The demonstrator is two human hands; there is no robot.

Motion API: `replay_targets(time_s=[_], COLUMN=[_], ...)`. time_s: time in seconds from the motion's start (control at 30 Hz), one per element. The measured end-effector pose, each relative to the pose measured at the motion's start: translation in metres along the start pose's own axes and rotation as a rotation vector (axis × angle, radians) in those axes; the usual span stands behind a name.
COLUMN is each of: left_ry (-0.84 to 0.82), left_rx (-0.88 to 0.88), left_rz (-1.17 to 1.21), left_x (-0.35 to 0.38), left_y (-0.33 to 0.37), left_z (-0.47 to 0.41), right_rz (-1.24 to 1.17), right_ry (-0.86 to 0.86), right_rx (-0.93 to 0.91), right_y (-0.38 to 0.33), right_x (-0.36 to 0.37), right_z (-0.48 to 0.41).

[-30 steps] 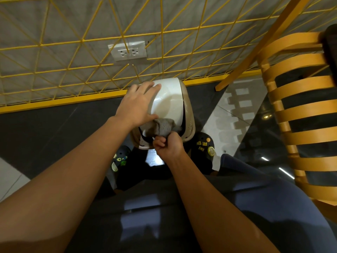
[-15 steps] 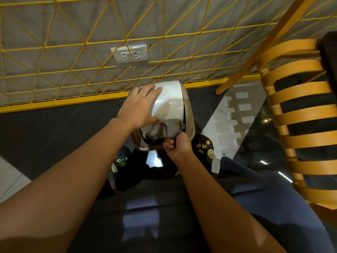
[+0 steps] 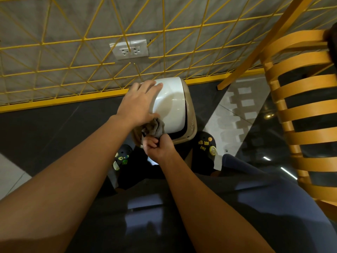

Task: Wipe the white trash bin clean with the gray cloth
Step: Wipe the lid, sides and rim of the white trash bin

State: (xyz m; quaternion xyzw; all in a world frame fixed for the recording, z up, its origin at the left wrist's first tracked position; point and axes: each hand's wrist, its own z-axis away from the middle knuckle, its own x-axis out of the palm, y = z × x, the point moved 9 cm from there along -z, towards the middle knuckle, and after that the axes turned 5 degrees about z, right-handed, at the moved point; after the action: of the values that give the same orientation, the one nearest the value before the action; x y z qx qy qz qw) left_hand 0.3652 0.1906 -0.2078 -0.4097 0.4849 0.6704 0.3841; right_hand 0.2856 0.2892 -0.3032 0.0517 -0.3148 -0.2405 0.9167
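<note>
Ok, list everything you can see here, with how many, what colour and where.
trash bin: one, white lid with beige rim, on the floor by the wall
cloth: one, gray, bunched against the bin's near edge
wire grid: one, yellow, along the gray wall
wall socket: one, white, double, behind the grid
slatted chair: one, orange wood, at right
floor: dark glossy tiles
shoes: two, black with charms, either side of the bin
left hand: flat on the bin
right hand: shut on the cloth

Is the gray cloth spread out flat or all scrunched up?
Scrunched up: the gray cloth bunches in folds above the right hand gripping it.
</note>
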Motion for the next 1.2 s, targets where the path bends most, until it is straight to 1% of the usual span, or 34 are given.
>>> replay_targets(time_s=[0.07,0.17,0.3,0.37,0.47,0.6,0.7,0.77,0.83,0.93,1.07,1.2], left_ry=[0.0,0.0,-0.002,-0.004,-0.004,-0.002,-0.01,-0.009,-0.013,-0.011,0.012,0.027], left_rx=[0.001,0.005,0.006,0.007,0.002,-0.005,-0.009,-0.004,0.006,0.005,0.008,0.042], left_rz=[0.004,0.004,0.004,0.004,0.007,0.005,0.012,0.015,0.011,0.029,0.018,-0.074], left_x=[0.0,0.0,0.001,0.001,0.0,0.001,0.001,0.0,-0.002,-0.003,-0.003,-0.006], left_y=[0.0,0.001,0.0,0.0,0.001,0.001,0.0,0.0,0.0,0.002,0.008,0.01], left_z=[0.0,-0.001,-0.001,-0.001,-0.001,0.0,0.0,0.0,0.001,0.005,0.01,0.012], right_rz=[-0.025,-0.089,-0.051,-0.011,0.082,0.122,0.109,0.177,0.301,0.416,0.385,0.315], right_ry=[-0.008,0.011,0.077,0.102,0.126,0.105,0.057,0.047,0.062,0.09,0.066,-0.014], right_rx=[-0.026,-0.118,-0.234,-0.254,-0.222,-0.093,0.016,0.067,0.07,0.008,-0.053,-0.071], right_y=[-0.007,-0.024,-0.043,-0.045,-0.035,-0.015,0.003,0.011,0.011,0.003,0.002,0.005], right_x=[-0.001,-0.006,-0.013,-0.013,-0.012,-0.01,-0.007,-0.007,-0.009,-0.012,-0.006,0.026], right_z=[0.002,0.005,0.01,0.011,0.01,0.003,0.0,0.001,0.005,0.015,0.024,0.022])
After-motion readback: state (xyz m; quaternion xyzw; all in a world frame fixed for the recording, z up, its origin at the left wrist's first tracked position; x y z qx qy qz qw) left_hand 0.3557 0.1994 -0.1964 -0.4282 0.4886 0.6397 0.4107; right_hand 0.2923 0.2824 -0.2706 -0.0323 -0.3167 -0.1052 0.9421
